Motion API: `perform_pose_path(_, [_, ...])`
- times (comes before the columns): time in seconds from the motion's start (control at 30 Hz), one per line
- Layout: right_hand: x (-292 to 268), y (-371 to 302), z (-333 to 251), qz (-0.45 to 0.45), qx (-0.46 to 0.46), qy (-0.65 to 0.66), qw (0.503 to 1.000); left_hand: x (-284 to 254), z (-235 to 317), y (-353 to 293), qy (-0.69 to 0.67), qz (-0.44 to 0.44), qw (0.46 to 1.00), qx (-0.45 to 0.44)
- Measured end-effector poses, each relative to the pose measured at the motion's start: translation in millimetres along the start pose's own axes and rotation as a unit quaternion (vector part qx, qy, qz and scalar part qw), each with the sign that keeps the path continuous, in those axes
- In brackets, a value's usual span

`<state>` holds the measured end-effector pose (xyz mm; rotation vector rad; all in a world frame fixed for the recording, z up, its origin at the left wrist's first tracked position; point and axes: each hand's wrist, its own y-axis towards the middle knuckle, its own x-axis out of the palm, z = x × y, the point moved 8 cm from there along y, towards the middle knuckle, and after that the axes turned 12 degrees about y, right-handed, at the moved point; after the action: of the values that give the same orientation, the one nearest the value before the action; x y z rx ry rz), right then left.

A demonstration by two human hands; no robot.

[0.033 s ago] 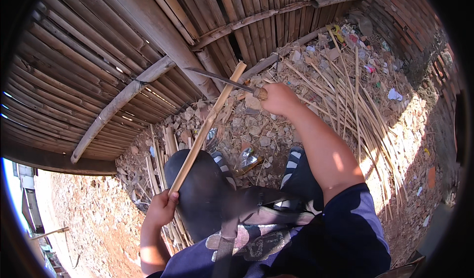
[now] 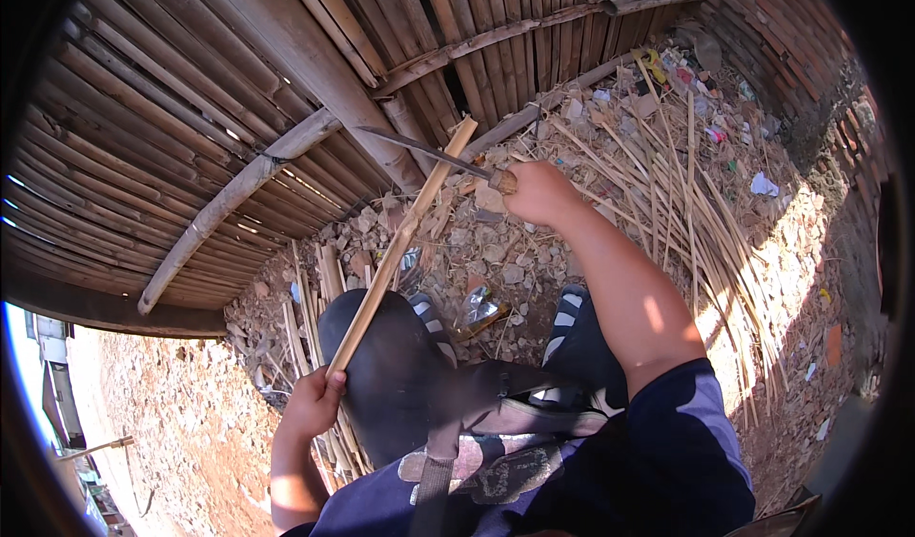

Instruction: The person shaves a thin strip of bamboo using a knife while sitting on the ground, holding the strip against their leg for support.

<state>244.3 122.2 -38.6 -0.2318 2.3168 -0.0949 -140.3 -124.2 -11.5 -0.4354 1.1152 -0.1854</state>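
A split bamboo strip slants up and away across my left knee. Its near end is in my left hand, which is closed round it with the thumb on top. My right hand grips the wooden handle of a long knife. The blade points left and crosses the strip a little below its far end. It looks to be touching the strip there, but how deep the edge sits I cannot tell.
A slatted bamboo wall rises ahead and to the left. Many thin bamboo strips lie on the rubble at right, with more split pieces beside my left leg. A brick wall stands at far right. Shiny litter lies between my feet.
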Motion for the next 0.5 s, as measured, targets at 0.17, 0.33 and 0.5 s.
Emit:
perform_pose_path(0.17, [23,-26,-48,-0.050,-0.102,-0.039,0.993,4,1,1,0.029,-0.001,1.000,0.011])
perform_pose_path(0.33, [18,-21,-46,-0.079,-0.103,-0.032,0.991,8,-10,-4,0.064,0.049,0.996,0.025])
perform_pose_path(0.5, [-12,7,25,-0.005,0.029,0.018,0.999,-5,13,-1,0.118,0.058,0.991,0.018])
